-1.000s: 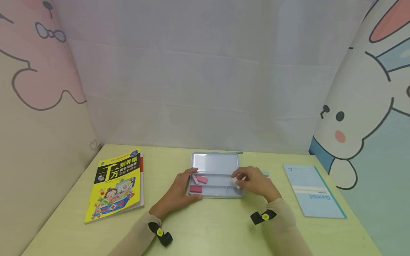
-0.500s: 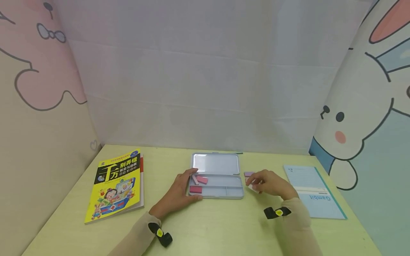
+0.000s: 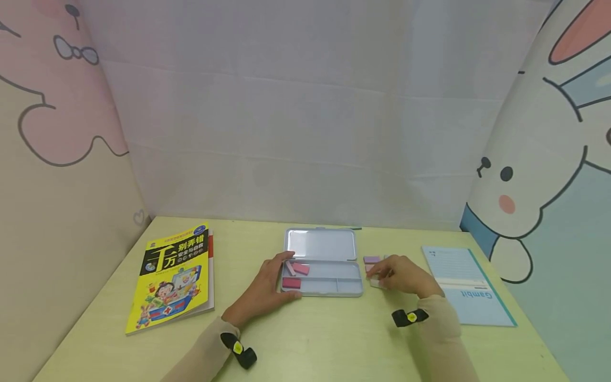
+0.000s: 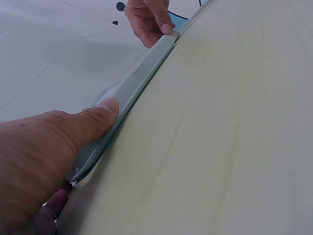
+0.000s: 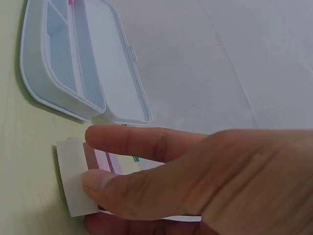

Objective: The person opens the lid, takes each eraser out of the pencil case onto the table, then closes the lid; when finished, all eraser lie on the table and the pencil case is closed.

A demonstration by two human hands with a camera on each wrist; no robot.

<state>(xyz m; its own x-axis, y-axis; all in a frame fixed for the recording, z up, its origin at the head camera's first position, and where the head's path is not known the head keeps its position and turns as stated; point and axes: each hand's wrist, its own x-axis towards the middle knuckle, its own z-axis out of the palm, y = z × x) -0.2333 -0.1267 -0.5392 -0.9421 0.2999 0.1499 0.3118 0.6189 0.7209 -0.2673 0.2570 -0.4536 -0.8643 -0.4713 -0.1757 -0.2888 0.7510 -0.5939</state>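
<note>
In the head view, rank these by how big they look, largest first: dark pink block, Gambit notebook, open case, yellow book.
1. Yellow book
2. Open case and Gambit notebook: too close to rank
3. Dark pink block

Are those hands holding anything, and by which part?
The left hand grips the pale case at its left end; the right hand pinches a white block near one long edge.

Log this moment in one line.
left hand: holds open case | right hand: grips white block beside case | pink blocks: inside case
</note>
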